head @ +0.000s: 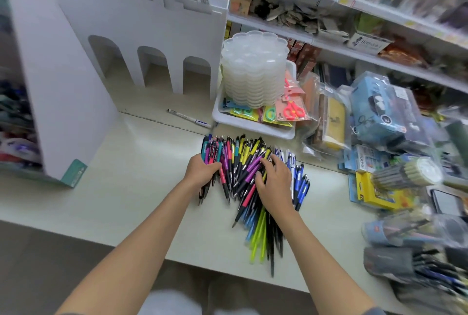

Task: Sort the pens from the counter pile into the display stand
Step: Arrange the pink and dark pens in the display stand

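Note:
A pile of coloured pens (pixel 243 162) in black, purple, pink, yellow-green and blue lies on the pale counter (pixel 141 188). My left hand (pixel 201 169) grips a bundle of pens at the pile's left edge. Resting on top of the pile to the right, my right hand (pixel 274 183) has its fingers curled over several pens. The white display stand (pixel 152 43) rises at the back left, with three arched openings low down. A single white pen (pixel 188 118) lies apart on the counter in front of the stand.
A white tray (pixel 253 126) behind the pile holds a stack of clear plastic palettes (pixel 253 69) and packaged scissors (pixel 292 109). Packaged stationery crowds the counter's right side (pixel 385 117). Stocked shelves (pixel 354 11) run along the back right.

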Demonstrator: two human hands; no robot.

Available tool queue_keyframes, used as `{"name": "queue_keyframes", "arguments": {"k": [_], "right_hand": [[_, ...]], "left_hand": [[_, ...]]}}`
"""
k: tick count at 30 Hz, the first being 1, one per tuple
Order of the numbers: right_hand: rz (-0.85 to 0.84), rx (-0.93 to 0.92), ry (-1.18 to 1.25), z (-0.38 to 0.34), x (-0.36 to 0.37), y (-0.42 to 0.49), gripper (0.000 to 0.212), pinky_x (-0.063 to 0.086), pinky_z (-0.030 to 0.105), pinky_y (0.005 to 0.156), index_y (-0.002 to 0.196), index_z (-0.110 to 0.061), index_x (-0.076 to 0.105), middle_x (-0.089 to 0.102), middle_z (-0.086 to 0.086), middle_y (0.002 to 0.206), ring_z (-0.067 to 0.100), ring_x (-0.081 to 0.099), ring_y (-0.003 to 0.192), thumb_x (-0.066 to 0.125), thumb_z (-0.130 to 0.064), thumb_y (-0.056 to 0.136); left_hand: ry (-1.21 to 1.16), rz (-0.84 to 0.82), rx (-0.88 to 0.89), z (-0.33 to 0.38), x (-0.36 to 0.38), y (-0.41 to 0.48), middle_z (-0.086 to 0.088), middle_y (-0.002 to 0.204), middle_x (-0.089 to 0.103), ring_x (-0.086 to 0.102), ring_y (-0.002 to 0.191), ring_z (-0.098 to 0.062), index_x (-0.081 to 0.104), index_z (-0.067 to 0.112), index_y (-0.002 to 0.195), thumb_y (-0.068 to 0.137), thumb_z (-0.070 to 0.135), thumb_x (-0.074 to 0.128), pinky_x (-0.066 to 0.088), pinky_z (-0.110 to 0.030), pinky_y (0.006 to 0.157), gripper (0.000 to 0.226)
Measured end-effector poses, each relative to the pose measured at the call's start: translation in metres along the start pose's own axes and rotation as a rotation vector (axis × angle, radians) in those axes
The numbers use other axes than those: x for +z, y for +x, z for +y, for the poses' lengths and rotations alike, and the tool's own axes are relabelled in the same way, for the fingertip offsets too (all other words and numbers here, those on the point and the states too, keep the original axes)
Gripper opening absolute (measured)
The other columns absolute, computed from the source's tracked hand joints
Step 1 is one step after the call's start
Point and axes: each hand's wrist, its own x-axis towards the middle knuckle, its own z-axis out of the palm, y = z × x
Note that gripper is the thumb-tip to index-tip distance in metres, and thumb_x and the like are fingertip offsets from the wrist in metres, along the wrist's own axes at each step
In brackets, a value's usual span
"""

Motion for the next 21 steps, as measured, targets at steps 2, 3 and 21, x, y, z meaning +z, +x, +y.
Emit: {"name": "queue_keyframes", "arguments": {"k": [2, 3, 21], "right_hand": [[0.005, 0.004, -0.001, -0.003, -0.001, 0.0, 0.041, 0.02, 0.046, 0.118, 0.137, -0.018, 0.053, 0.039, 0.012, 0.151, 0.029, 0.03, 0.142, 0.055, -0.023, 0.096], [0.013, 0.004, -0.001, -0.004, -0.003, -0.001, 0.041, 0.019, 0.045, 0.118, 0.137, -0.018, 0.053, 0.038, 0.012, 0.151, 0.029, 0.029, 0.142, 0.055, -0.023, 0.096], [-0.232, 0.705, 1.97, -0.206, -0.057, -0.016, 0.059, 0.055, 0.04, 0.087, 0.113, -0.008, 0.064, 0.064, 0.024, 0.123, 0.036, 0.065, 0.109, 0.028, -0.054, 0.102]], "left_hand": [[-0.014, 0.004, 0.017, 0.001, -0.004, -0.001, -0.006, 0.072, 0.056, 0.05, 0.063, -0.016, 0.062, 0.007, 0.087, 0.086, 0.013, 0.068, 0.041, -0.025, 0.057, 0.008], [-0.034, 0.009, 0.026, 0.002, -0.007, -0.004, -0.01, 0.076, 0.062, 0.055, 0.067, -0.018, 0.064, 0.004, 0.09, 0.086, 0.013, 0.069, 0.044, -0.025, 0.059, 0.01], [-0.753, 0.144, 0.32, 0.065, -0.052, -0.121, -0.006, 0.098, 0.075, 0.072, 0.093, -0.022, 0.067, 0.017, 0.102, 0.082, 0.002, 0.074, 0.057, -0.033, 0.084, 0.026]]}}
